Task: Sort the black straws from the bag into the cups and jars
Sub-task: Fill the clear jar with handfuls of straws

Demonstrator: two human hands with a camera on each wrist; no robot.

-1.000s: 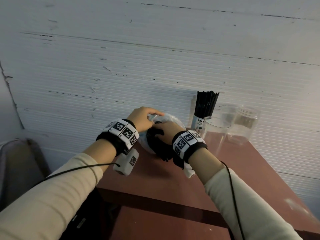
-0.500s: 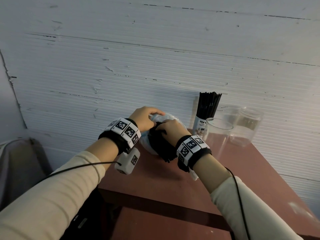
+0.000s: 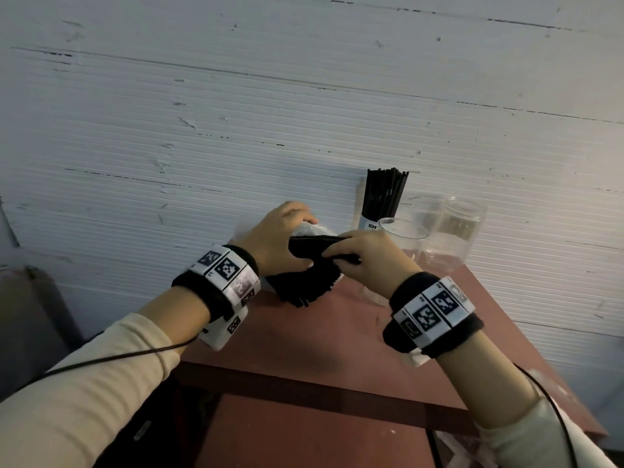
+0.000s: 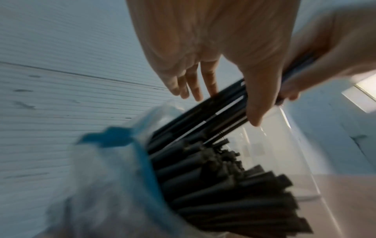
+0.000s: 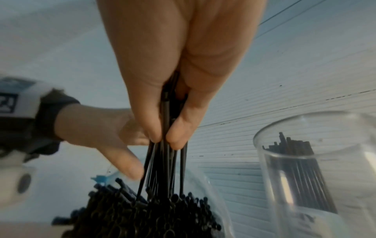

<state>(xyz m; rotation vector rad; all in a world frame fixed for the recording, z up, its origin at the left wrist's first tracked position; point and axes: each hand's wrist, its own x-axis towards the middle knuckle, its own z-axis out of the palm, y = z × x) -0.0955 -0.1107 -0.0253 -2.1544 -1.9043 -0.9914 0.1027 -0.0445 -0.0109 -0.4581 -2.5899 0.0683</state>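
A clear plastic bag (image 3: 304, 285) packed with black straws (image 4: 223, 185) is at the table's far left; its mouth has a blue strip (image 4: 126, 136). My left hand (image 3: 283, 238) holds the bag at its top, fingers (image 4: 193, 83) behind and thumb in front. My right hand (image 3: 364, 255) pinches a bunch of straws (image 5: 167, 161) whose lower ends are still among those in the bag. A labelled cup (image 3: 371, 224) full of black straws (image 3: 385, 194) stands by the wall. In front of it is a clear cup (image 3: 401, 238), beside a clear jar (image 3: 462, 231).
The reddish-brown table (image 3: 337, 339) ends close to the bag on the left and has a front edge (image 3: 304, 393) below my wrists. The ribbed white wall (image 3: 236, 130) stands right behind the cups. A second clear jar (image 3: 425, 211) sits behind the others. A grey object (image 3: 27, 319) is at the left.
My right hand has closed on a bunch of straws and drawn it up and right, partly out of the bag. The left hand stays on the bag, now tilted up.
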